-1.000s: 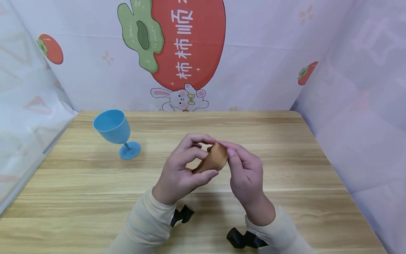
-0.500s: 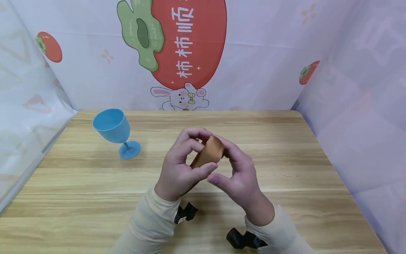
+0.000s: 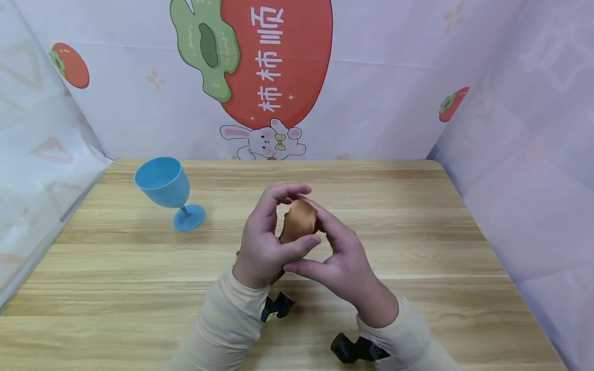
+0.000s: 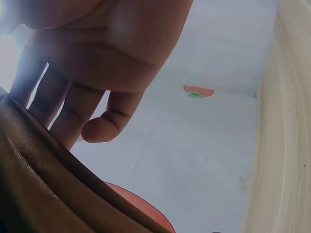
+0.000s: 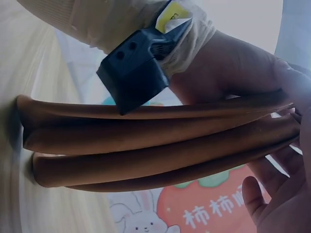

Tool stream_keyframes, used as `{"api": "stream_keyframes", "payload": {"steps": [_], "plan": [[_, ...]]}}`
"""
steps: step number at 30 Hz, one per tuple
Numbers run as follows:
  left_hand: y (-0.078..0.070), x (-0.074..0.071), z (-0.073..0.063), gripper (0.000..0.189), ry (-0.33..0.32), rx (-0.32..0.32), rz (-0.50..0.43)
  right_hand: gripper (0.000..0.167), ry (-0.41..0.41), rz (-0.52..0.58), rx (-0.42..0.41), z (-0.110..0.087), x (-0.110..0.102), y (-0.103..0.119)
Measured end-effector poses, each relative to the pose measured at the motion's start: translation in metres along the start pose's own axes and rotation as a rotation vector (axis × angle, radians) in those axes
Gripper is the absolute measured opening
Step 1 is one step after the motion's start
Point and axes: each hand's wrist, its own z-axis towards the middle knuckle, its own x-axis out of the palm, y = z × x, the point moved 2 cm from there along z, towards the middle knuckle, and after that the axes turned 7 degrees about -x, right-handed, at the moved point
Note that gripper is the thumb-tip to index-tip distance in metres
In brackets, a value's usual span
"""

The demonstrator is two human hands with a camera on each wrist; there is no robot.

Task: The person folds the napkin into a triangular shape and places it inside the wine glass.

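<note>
Left hand (image 3: 269, 242) grips the brown cloth (image 3: 299, 221); right hand (image 3: 345, 255) curls round it. Lengthwise folds appear formed; cloth not yet released.

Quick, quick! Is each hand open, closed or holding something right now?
Left hand: holding the brown cloth.
Right hand: touching the cloth too, but I can't tell if it's gripping.

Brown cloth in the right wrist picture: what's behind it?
Behind the cloth, a printed bunny and part of a red fruit peek out below. A sliver of blue shows above, too little to name. The rest is covered.
</note>
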Motion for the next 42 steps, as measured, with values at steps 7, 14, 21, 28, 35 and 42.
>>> {"api": "stream_keyframes", "payload": {"steps": [7, 14, 21, 28, 35, 42], "plan": [[0.007, -0.005, -0.001, 0.067, 0.186, -0.199, -0.090, 0.080, 0.057, -0.052, -0.020, 0.001, -0.002, 0.002], [0.008, -0.007, -0.002, 0.083, 0.321, -0.381, -0.079, 0.086, 0.116, -0.113, -0.029, 0.002, -0.002, 0.001], [0.013, -0.008, -0.003, 0.054, 0.300, -0.379, 0.112, 0.079, 0.080, -0.197, -0.040, -0.003, -0.001, -0.004], [0.009, -0.008, -0.002, 0.039, 0.160, -0.343, -0.021, 0.072, -0.075, -0.103, -0.031, -0.008, 0.004, -0.011], [0.002, -0.013, -0.002, 0.024, 0.103, -0.255, -0.071, 0.061, -0.085, -0.080, 0.032, -0.010, 0.011, -0.015], [-0.006, -0.015, -0.003, 0.032, 0.140, -0.207, -0.126, 0.066, -0.016, -0.117, -0.014, -0.011, 0.013, -0.019]]}}
